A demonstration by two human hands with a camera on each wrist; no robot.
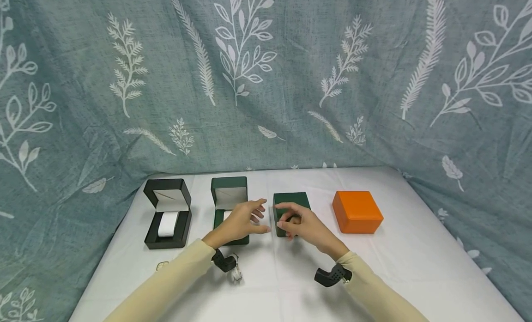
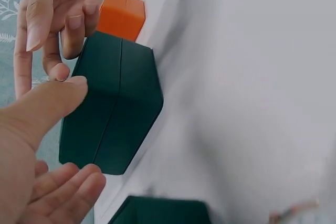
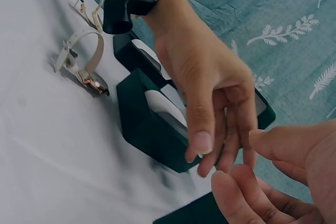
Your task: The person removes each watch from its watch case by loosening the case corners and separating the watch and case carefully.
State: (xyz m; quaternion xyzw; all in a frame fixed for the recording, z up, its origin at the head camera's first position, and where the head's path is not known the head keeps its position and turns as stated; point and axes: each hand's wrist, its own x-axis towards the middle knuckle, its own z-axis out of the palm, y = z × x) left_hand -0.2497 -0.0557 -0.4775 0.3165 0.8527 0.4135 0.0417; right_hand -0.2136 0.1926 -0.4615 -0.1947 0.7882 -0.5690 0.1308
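Nothing is in my left hand (image 1: 240, 220), which reaches over the open green watch box (image 1: 229, 195) toward the closed dark green box (image 1: 292, 199). My right hand (image 1: 308, 226) hovers at the front right of that closed box, fingers loosely bent and holding nothing. In the left wrist view a seam runs round the closed box (image 2: 113, 103), between the two hands; whether a fingertip touches it I cannot tell. A white cushion (image 3: 165, 109) lies inside the open green box, as the right wrist view shows. By my left wrist is a pale-strapped watch (image 1: 237, 272).
To the left, a black watch box (image 1: 167, 241) stands open with a white cushion (image 1: 168, 224) in it. An orange box (image 1: 357, 212), closed, sits at the right. A second watch (image 1: 162, 265) lies partly behind my left sleeve. A leaf-patterned curtain (image 1: 266, 82) hangs behind the white table (image 1: 266, 294).
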